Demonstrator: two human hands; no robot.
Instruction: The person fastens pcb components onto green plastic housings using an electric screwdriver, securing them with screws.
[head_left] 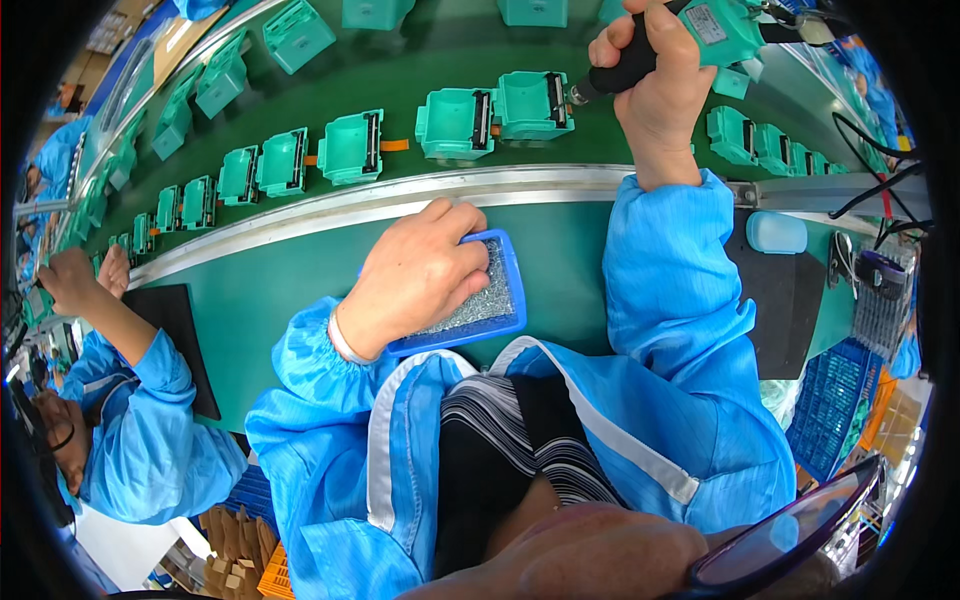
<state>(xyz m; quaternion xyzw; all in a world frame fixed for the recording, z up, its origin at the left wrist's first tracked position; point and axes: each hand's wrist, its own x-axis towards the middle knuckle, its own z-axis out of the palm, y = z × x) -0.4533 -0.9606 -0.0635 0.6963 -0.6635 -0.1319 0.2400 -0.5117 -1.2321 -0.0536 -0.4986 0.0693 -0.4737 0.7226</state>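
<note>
My right hand (665, 85) is wrapped round the black grip of an electric screwdriver (735, 28) with a green body. Its bit points left, at the right side of a teal plastic housing (525, 108) that has a dark strip along that edge. Another teal housing (450, 122) stands just left of it. Below the rail, my left hand (422, 268) reaches with curled fingers into a blue tray (516, 290) filled with small metal screws (468, 312). Whatever lies between those fingertips is hidden.
Similar teal housings (350, 148) line the green belt both ways, some joined by orange ribbons (395, 145). A metal rail (560, 178) edges the belt. At the left, a co-worker's hand (75, 280) is near the line. A pale blue box (776, 233) sits on a black mat at right.
</note>
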